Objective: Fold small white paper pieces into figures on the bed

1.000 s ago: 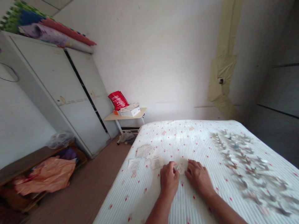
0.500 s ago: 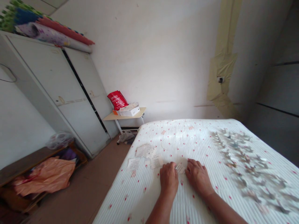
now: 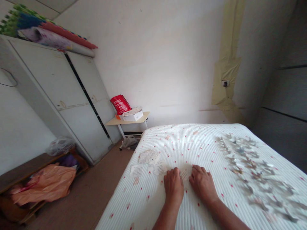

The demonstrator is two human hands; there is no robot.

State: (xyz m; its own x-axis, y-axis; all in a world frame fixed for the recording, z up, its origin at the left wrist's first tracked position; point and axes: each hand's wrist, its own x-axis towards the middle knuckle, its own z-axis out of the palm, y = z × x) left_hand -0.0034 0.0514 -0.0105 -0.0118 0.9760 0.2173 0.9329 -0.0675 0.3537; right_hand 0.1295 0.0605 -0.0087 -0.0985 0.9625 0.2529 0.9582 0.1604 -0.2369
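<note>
A small piece of printed paper lies on the bed between my two hands. My left hand, fingers curled, pinches its left edge. On the opposite side my right hand has its fingertips closed at the right edge; the exact grip is hidden under the fingers. Left of my hands lie more printed paper squares, some spread apart and others in an overlapping pile. Several small folded paper pieces stand in rows on the right of the bed, blurred in shape.
The bed's ribbed white cover has red dots. Beyond its far left corner stands a small table with a red bag and a white box. A grey cabinet and a low wooden bench are at the left.
The view has shifted slightly. Both hands stay at the same piece of paper, with hardly any movement; the paper between them looks a little flatter.
</note>
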